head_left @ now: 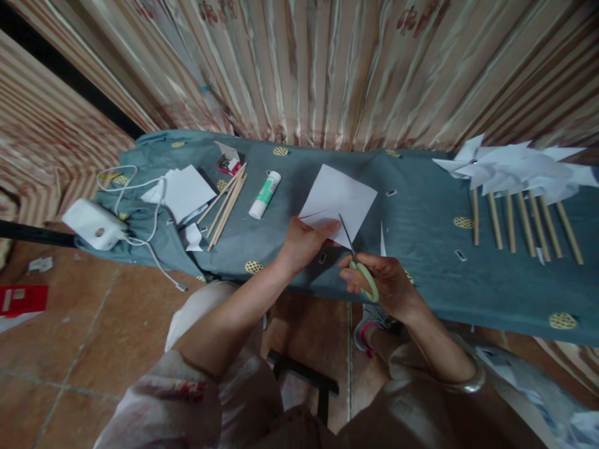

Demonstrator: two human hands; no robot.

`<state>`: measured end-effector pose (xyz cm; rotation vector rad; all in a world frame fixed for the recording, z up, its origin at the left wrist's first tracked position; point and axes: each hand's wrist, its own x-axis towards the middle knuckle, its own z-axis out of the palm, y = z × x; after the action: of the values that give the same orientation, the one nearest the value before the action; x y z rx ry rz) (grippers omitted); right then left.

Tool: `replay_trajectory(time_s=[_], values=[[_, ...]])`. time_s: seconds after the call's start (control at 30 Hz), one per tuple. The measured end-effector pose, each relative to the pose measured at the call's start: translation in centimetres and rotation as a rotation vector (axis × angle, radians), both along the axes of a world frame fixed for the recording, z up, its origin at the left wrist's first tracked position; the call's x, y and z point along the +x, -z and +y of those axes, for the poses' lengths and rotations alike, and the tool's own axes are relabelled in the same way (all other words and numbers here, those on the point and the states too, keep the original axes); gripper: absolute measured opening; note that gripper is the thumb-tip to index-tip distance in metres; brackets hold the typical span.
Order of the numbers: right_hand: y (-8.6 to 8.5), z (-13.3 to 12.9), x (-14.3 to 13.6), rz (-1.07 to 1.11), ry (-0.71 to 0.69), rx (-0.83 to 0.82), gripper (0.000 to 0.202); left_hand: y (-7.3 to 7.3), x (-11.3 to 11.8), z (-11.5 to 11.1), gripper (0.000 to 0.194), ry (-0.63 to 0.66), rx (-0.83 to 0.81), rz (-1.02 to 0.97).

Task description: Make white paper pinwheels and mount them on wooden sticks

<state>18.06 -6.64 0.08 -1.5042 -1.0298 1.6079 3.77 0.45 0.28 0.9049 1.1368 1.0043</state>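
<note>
A square sheet of white paper (337,193) is held at its near-left edge by my left hand (302,242), thumb on top. Crease or cut lines run across the sheet toward its middle. My right hand (386,280) is closed around the green handles of a pair of scissors (364,279). Their blades lie at the paper's near corner and point toward its middle, close to my left thumb. A thin white paper sliver (382,239) lies on the cloth just right of the sheet.
Paper pinwheels (524,171) on wooden sticks lie at the right of the cloth-covered table (430,274). Leftward are a glue stick (265,194), loose wooden sticks (228,212), a small red box (228,161), stacked white paper (189,192) and a white charger (95,224) with its cable. A pleated curtain (318,68) hangs behind.
</note>
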Motion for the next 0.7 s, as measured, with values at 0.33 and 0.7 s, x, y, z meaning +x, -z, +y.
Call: replay_trajectory(time_s=[0.33,0.7], values=[[0.00,-0.09,-0.03,0.016,0.006,0.019,0.037,-0.07,0.17,-0.01,0.009,-0.009,0.006,-0.021],[0.06,-0.04,-0.15,-0.006,0.009,0.013,0.041,-0.26,0.18,-0.06,0.010,-0.017,-0.013,0.007]])
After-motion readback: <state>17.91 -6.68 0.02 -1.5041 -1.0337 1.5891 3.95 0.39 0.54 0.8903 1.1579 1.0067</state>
